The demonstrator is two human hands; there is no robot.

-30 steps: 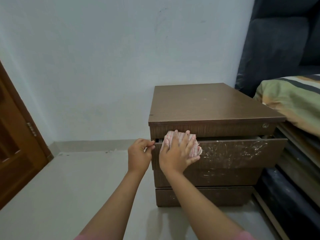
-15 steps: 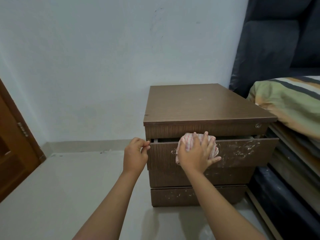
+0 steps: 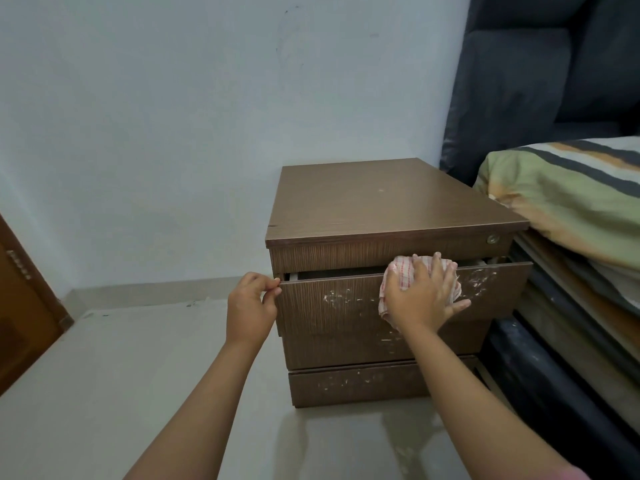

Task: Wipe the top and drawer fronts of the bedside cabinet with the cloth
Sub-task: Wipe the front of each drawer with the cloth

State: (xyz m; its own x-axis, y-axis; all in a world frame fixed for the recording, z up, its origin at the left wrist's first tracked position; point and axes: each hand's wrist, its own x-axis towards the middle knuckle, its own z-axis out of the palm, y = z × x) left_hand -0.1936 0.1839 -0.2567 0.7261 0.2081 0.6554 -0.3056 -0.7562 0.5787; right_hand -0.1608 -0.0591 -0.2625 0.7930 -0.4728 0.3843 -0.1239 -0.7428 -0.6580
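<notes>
Standing against the wall: bedside cabinet (image 3: 388, 199), top drawer (image 3: 332, 306) pulled ajar. Right hand (image 3: 420, 299), fingers spread, presses cloth (image 3: 398, 271) on drawer front's right half; left hand (image 3: 250, 308) pinches drawer's left edge

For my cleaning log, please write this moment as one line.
step: wiping top drawer front | right hand: pressing cloth on it | left hand: pinching drawer's left edge | white marks: remain
</notes>
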